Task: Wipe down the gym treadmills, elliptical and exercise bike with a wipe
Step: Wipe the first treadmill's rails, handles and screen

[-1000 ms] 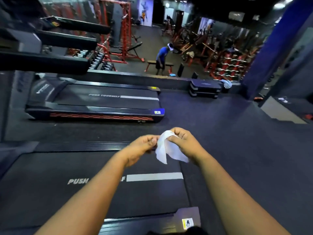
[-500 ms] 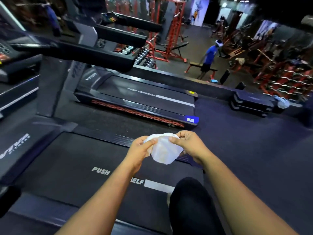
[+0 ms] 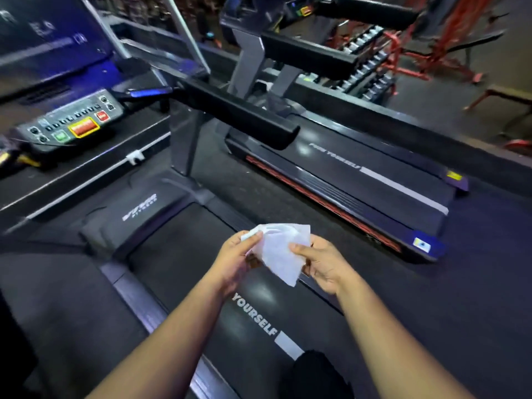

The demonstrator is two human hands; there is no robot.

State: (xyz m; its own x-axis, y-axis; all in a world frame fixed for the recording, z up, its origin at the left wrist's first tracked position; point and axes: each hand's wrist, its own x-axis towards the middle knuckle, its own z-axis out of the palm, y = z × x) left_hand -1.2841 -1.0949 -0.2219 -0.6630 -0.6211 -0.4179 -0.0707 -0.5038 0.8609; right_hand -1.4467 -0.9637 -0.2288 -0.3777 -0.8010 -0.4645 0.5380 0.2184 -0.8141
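Head view: white wipe [image 3: 280, 253] held in the air between both hands, above the belt [image 3: 184, 254] of the near treadmill. Left hand [image 3: 234, 259] pinches its upper left edge, thumb on top. Right hand [image 3: 324, 262] grips the right side, thumb laid across the sheet, fingers curled behind. The wipe's lower corner hangs free. Console [image 3: 69, 122] stands well apart at upper left; second treadmill [image 3: 359, 180] lies to the right.

Dim, bluish gym light glares on the treadmill belt [image 3: 260, 295]; wide-angle edges bend and blur.
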